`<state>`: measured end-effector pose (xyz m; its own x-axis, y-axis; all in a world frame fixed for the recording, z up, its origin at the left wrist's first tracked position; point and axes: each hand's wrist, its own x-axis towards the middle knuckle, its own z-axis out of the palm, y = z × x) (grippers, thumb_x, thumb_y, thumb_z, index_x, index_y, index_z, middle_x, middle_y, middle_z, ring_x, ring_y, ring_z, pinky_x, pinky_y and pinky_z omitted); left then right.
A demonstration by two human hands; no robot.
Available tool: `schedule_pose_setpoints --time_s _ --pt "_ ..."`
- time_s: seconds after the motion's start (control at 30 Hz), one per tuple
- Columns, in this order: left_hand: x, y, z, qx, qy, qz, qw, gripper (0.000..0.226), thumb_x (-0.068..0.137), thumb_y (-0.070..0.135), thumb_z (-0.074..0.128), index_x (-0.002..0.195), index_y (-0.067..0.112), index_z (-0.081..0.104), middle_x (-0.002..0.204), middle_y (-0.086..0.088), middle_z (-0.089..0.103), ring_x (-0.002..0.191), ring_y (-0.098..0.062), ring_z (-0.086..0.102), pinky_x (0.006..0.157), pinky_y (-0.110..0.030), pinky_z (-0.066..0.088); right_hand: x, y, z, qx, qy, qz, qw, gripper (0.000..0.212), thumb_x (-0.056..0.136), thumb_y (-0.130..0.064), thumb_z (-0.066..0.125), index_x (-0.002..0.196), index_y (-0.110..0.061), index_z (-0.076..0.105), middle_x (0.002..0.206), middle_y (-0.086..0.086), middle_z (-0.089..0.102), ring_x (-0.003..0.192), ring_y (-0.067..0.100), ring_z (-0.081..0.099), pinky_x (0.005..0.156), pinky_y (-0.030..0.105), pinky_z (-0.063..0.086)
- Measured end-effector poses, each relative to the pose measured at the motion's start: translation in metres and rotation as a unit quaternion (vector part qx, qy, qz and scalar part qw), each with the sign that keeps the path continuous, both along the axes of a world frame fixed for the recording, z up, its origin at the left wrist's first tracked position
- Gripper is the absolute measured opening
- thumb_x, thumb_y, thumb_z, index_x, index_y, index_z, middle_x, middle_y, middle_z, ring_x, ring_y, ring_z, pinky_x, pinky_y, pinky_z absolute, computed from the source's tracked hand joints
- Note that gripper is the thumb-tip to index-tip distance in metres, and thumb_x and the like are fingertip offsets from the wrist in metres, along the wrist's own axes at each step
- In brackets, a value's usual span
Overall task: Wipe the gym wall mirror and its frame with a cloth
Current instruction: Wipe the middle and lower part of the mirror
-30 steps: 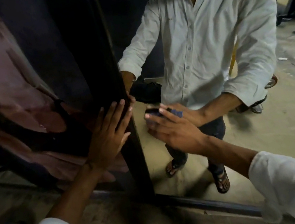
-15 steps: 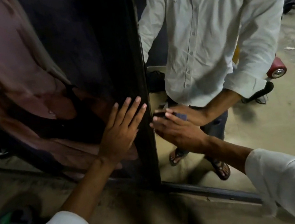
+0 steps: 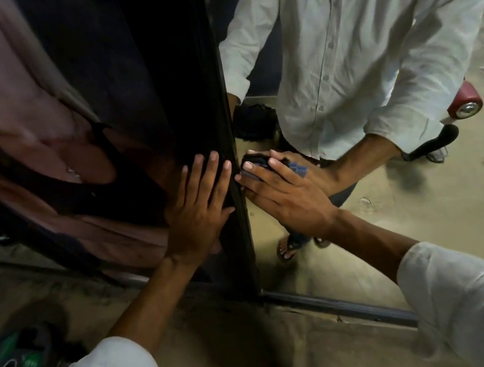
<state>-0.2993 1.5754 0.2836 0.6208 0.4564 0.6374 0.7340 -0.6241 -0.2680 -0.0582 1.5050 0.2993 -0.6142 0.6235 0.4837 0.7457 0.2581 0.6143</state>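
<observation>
Head view shows the right hand (image 3: 285, 198) with its grip almost flat, straight fingers pressing the dark blue cloth (image 3: 297, 168) on the mirror glass (image 3: 436, 230), while the black frame (image 3: 209, 59) runs upright just left of this grip and the left hand (image 3: 197, 213) lies flat at its other side.
</observation>
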Motion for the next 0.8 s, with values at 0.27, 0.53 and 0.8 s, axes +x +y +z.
schedule_pose_setpoints --time_s 0.27,0.53,0.8 --pt "0.004 0.000 -0.001 -0.028 -0.004 0.008 1.000 0.123 0.087 0.050 0.080 0.171 0.013 -0.002 0.176 -0.017 0.000 0.164 -0.040 0.004 0.129 -0.062 0.022 -0.002 -0.001 -0.026 0.016 0.010 -0.003 1.000 0.054 0.112 -0.005 0.016 0.156 -0.009 0.047 0.166 0.011 0.041 0.159 0.030 0.020 0.130 0.049 0.011" --pt "-0.003 0.016 -0.011 0.020 0.023 -0.016 0.999 0.124 0.088 0.056 0.077 0.170 0.012 -0.004 0.177 -0.015 -0.009 0.164 -0.035 -0.011 0.133 -0.056 0.012 -0.010 0.006 -0.046 0.069 0.029 -0.015 0.997 0.046 0.112 -0.008 0.032 0.153 -0.010 0.051 0.166 0.012 0.039 0.156 0.032 0.031 0.129 0.050 0.016" --pt "-0.006 0.033 -0.015 0.047 0.022 -0.080 0.995 0.118 0.092 0.064 0.068 0.170 0.013 -0.005 0.176 -0.018 -0.006 0.163 -0.034 -0.013 0.133 -0.055 0.005 -0.019 0.010 -0.056 0.107 0.083 -0.024 0.990 0.045 0.112 -0.011 0.040 0.157 -0.007 0.045 0.167 0.015 0.034 0.156 0.033 0.030 0.130 0.049 0.014"
